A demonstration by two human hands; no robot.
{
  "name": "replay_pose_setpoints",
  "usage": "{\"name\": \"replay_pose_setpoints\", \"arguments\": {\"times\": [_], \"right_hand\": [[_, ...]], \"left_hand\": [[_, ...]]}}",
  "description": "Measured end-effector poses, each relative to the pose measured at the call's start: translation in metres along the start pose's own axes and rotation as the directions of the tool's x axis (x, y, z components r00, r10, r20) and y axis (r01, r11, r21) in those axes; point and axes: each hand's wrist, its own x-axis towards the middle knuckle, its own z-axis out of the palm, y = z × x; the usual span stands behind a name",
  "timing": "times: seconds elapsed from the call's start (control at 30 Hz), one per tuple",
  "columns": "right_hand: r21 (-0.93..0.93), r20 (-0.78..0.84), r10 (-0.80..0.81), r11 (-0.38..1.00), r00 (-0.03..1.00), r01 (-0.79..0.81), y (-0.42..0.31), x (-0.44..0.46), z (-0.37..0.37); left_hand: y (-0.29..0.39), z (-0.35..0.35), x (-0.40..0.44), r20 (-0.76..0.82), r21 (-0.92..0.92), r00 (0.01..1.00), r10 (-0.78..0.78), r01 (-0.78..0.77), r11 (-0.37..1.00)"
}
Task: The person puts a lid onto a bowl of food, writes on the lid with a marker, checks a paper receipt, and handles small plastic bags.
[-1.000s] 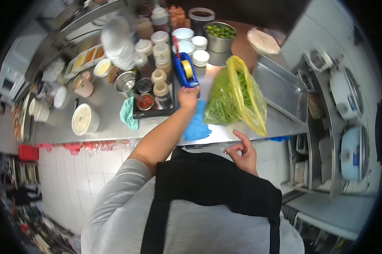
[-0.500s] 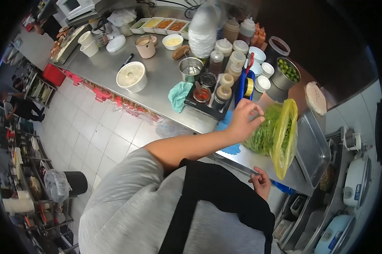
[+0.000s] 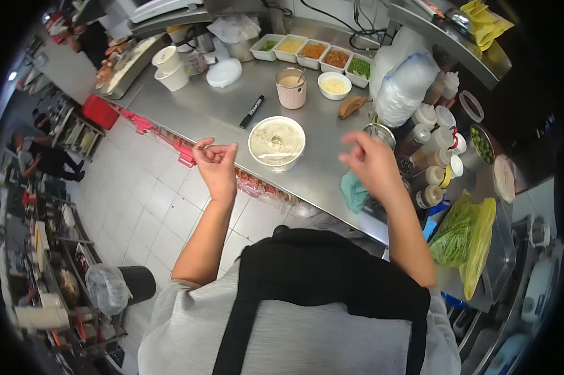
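Observation:
My left hand [image 3: 217, 167] is raised over the front edge of the steel counter, palm up, fingers loosely bent and apart, with nothing visible in it. Just to its right stands a round white tub [image 3: 277, 142] with a clear lid. Above the counter on the other side of the tub is my right hand [image 3: 370, 161], slightly blurred, its fingers spread and bent, holding nothing I can see. Close to that hand are a metal cup [image 3: 380, 134], partly hidden behind it, and a teal cloth [image 3: 354, 192]. A black marker [image 3: 252, 112] lies behind the tub.
Behind are a pink cup [image 3: 291, 92], a bowl of shredded cheese [image 3: 334, 86] and several trays of chopped food [image 3: 313, 54]. Sauce bottles [image 3: 422, 140] and leafy greens in a yellow bag [image 3: 479, 244] stand right. A black bin [image 3: 138, 283] is on the floor; people stand far left.
My view has swung left. My left hand has moved from beside the greens to the tub's left, and my right hand has risen from the counter's edge to near the metal cup.

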Motion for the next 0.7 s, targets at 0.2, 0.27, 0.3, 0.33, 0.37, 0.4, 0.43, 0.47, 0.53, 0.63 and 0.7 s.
{"name": "replay_pose_setpoints", "arguments": {"times": [0.2, 0.27, 0.3, 0.33, 0.37, 0.4, 0.43, 0.47, 0.53, 0.63, 0.7], "right_hand": [[-0.297, 0.177, 0.249, 0.936, 0.952, -0.189, 0.029, 0.093, 0.062], [-0.136, 0.384, 0.349, 0.937, 0.854, -0.322, 0.069, 0.109, 0.1], [-0.06, 0.485, 0.372, 0.917, 0.792, -0.394, 0.085, 0.112, 0.113], [0.0, 0.557, 0.391, 0.882, 0.733, -0.471, 0.089, 0.114, 0.12], [0.054, 0.625, 0.396, 0.838, 0.673, -0.543, 0.089, 0.118, 0.127], [0.102, 0.691, 0.387, 0.783, 0.61, -0.613, 0.091, 0.119, 0.133], [0.142, 0.711, 0.374, 0.753, 0.595, -0.643, 0.092, 0.118, 0.137], [0.181, 0.729, 0.358, 0.722, 0.584, -0.668, 0.096, 0.116, 0.141], [0.181, 0.697, 0.379, 0.73, 0.609, -0.66, 0.1, 0.116, 0.147], [0.057, 0.465, 0.429, 0.858, 0.774, -0.51, 0.101, 0.105, 0.162], [-0.064, 0.2, 0.331, 0.944, 0.922, -0.325, 0.095, 0.089, 0.17]], "left_hand": [[-0.076, -0.026, 0.056, 0.067, 0.092, 0.99, -0.121, 0.115, 0.989], [-0.104, -0.03, 0.063, 0.067, 0.184, 0.979, -0.194, 0.179, 0.966], [-0.111, -0.031, 0.062, 0.1, 0.246, 0.973, -0.206, 0.177, 0.953], [-0.117, -0.029, 0.06, 0.133, 0.304, 0.967, -0.215, 0.167, 0.938], [-0.123, -0.025, 0.059, 0.166, 0.359, 0.961, -0.222, 0.15, 0.921], [-0.131, -0.021, 0.058, 0.185, 0.315, 0.957, -0.225, 0.159, 0.936], [-0.138, -0.02, 0.058, 0.236, 0.306, 0.948, -0.212, 0.134, 0.942], [-0.138, -0.018, 0.06, 0.286, 0.294, 0.938, -0.195, 0.107, 0.95], [-0.134, -0.014, 0.065, 0.366, 0.313, 0.909, -0.2, 0.082, 0.946], [-0.152, -0.019, 0.077, 0.461, 0.463, 0.887, -0.012, -0.229, 0.856], [-0.137, -0.014, 0.079, 0.505, 0.572, 0.861, 0.055, -0.382, 0.726]]}}
